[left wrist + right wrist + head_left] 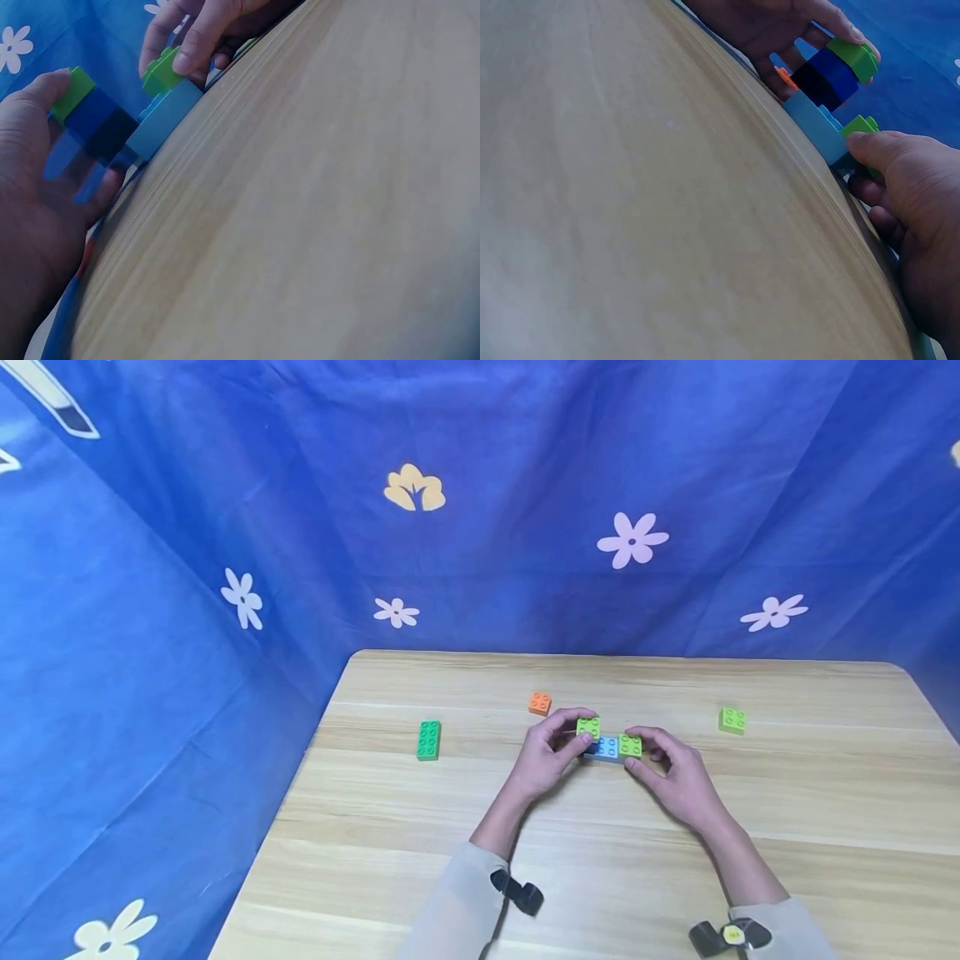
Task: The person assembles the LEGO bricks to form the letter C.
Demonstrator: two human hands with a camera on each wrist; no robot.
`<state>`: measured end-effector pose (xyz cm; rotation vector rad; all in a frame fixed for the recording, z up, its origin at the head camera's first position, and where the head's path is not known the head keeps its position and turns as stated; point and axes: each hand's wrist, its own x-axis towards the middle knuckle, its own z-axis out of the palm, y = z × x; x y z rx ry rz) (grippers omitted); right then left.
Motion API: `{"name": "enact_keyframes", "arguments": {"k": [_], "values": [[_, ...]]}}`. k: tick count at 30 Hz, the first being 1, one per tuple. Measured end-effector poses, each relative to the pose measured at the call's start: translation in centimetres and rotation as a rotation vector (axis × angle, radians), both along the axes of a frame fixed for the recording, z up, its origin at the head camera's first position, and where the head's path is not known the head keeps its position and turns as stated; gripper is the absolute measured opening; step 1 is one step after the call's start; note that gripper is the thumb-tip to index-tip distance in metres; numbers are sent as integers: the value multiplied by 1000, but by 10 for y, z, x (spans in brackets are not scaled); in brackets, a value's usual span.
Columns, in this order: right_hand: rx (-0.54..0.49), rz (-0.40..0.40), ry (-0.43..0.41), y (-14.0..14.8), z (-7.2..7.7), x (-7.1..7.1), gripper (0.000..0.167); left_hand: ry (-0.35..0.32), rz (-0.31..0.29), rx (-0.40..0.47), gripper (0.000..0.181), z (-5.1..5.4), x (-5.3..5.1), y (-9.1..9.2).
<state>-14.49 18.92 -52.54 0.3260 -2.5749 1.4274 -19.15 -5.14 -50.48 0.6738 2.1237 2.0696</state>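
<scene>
Watching remotely, I note left hand (543,753) pinching left lime brick (589,727); right hand (681,780) pinching right lime brick (630,744) atop light-blue brick (608,748).

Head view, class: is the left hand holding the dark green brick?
No, the dark green brick lies on the table, apart from the left hand.

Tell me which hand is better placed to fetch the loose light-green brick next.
Probably the right hand: the loose light-green brick lies nearer to it. The left hand is farther off, holding the green-topped blue stack. The right would first have to release the lower green brick it pinches.
</scene>
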Motion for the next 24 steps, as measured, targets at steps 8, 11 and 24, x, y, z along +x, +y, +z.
{"name": "enact_keyframes", "arguments": {"k": [8, 11, 24], "values": [[-10, 3, 0, 0, -4, -2, 44, -34, 20, -3, 29, -1, -1, 1], [-13, 5, 2, 0, -3, -1, 44, -39, 22, -16, 29, 1, 0, 0], [-20, -9, -14, -2, 3, 6, 44, -67, -26, -41, 33, 4, 0, -5]]}}
